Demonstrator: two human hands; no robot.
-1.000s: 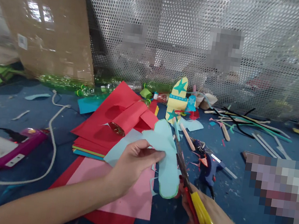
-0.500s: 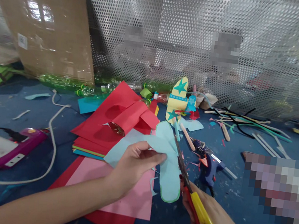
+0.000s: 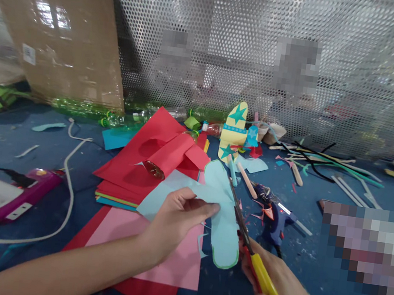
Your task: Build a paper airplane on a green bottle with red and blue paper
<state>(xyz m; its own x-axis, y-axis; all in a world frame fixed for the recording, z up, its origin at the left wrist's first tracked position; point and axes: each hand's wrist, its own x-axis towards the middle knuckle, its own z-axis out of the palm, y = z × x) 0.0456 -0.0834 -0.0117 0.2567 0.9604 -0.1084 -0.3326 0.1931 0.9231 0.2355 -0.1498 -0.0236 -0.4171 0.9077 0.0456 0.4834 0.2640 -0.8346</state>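
Rounded light-blue paper (image 3: 226, 234) is pinched by the left hand (image 3: 180, 217). Yellow-and-red-handled metal scissors (image 3: 262, 272) are gripped by the right hand (image 3: 284, 273).

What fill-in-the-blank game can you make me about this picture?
1. The left hand holds light blue ____.
2. The right hand holds a pair of ____.
3. The five-pointed shapes on the yellow cutout are ____.
4. The big brown board is made of ____.

Missing words: paper; scissors; stars; cardboard.

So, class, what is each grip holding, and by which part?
Left grip: the pale blue paper cutout, by its left side. Right grip: the scissors, by the handles.
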